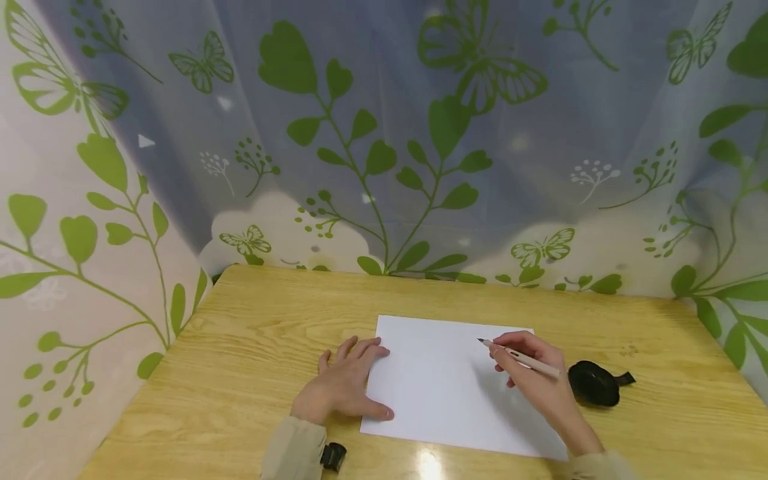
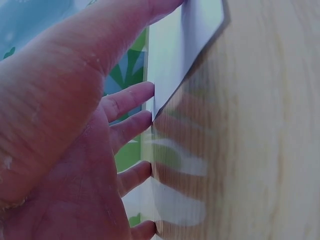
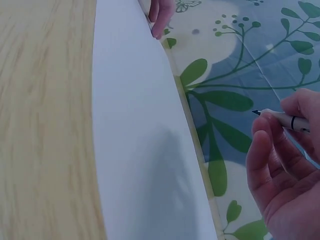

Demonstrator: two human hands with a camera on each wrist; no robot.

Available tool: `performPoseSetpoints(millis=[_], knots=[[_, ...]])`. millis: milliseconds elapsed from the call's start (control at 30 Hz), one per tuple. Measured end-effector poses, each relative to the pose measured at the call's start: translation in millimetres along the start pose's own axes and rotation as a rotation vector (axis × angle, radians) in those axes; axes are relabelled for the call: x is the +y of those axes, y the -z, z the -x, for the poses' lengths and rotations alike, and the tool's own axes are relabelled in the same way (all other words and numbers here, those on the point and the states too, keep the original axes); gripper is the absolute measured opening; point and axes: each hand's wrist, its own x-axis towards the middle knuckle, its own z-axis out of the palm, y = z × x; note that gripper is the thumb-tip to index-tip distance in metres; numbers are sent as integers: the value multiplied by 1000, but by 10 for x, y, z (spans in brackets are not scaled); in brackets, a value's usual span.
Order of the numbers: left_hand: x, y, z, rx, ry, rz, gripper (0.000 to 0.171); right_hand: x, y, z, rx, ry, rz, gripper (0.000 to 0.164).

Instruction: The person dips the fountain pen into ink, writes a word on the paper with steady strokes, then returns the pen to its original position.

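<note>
A blank white sheet of paper (image 1: 429,387) lies on the wooden table. My left hand (image 1: 342,388) rests with spread fingers at its left edge, the thumb and index fingertip on the sheet. In the left wrist view, the other fingertips (image 2: 145,227) touch the wood beside the paper's corner. Over the right part of the sheet, my right hand (image 1: 543,383) pinches a slim pale pen (image 1: 534,363) between thumb and fingers. Its dark tip points left, and in the right wrist view the pen (image 3: 295,122) is raised above the paper.
Right of the sheet lies a small black object (image 1: 594,384) with a short strap-like tab. A black clip-like piece (image 1: 333,457) shows by the left sleeve. Behind the wooden table (image 1: 288,307) hangs a curtain (image 1: 372,133) printed with green leaves and butterflies.
</note>
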Motion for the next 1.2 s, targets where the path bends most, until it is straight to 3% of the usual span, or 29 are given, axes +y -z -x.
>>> performPoseSetpoints(millis=[267,600,900,1200], knots=[[-9,-12,-9,0,2,-3,92,-42,-194,-72,-59,-17,-25,26],[-22,-16,-20,0,8,-6,91,-318,-378,-46,-95,1,-27,19],[-16,28,-5,-20,6,-23,90,-11,-555,-238,-170,11,-53,23],[-23,34,-18,-22,9,-33,91,-21,-754,-332,-242,-39,-33,21]])
